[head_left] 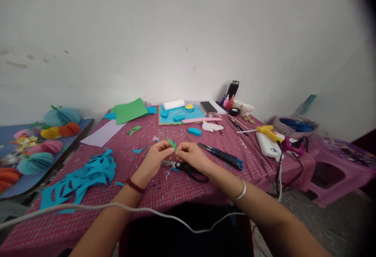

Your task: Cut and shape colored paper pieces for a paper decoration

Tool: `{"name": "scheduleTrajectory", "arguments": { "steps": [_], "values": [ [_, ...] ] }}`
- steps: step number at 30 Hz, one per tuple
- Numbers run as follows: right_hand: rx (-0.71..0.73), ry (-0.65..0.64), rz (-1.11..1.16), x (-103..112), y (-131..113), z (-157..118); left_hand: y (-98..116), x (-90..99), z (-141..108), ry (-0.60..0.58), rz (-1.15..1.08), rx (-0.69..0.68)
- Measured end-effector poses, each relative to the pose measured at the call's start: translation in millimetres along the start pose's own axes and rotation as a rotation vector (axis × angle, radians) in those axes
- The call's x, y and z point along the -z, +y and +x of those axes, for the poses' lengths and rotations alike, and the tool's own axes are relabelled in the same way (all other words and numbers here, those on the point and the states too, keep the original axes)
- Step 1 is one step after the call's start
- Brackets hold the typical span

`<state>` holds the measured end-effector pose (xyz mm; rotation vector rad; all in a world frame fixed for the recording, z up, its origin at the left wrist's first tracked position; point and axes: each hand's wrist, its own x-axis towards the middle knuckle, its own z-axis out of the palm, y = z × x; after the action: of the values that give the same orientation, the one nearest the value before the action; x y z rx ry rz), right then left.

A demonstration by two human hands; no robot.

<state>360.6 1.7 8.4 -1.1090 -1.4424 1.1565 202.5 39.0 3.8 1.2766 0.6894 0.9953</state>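
Note:
A small green paper piece is pinched between the fingertips of both hands, above the checkered tablecloth. My left hand grips its left side with thumb and fingers together. From the right, my right hand closes on its other side. Scissors with black handles lie beneath the hands, the blades partly hidden by them. Right of my right hand rests a blue and black utility knife. Green leaf-shaped cutouts lie beyond my left hand.
Blue paper scraps heap at the left, below a green sheet. A blue board stands near the wall. The yellow glue gun rests on a white device at the right. A white cable crosses in front.

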Motion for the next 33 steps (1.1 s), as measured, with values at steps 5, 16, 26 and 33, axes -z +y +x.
{"name": "scheduleTrajectory", "arguments": {
  "steps": [5,16,26,33],
  "values": [
    [0.111,0.031,-0.163,-5.6,5.4,-0.2,-5.5,2.0,1.0,-0.026,0.056,-0.040],
    [0.312,0.000,-0.460,16.4,-32.4,-14.2,7.4,-1.1,0.1,-0.021,0.240,-0.150],
    [0.231,0.045,-0.508,25.2,-4.4,-3.9,5.5,-5.9,0.5,-0.052,0.478,-0.175],
    [0.128,0.106,-0.330,19.8,-1.6,-1.8,4.6,-1.5,1.7,0.068,0.246,-0.134]
  ]
}}
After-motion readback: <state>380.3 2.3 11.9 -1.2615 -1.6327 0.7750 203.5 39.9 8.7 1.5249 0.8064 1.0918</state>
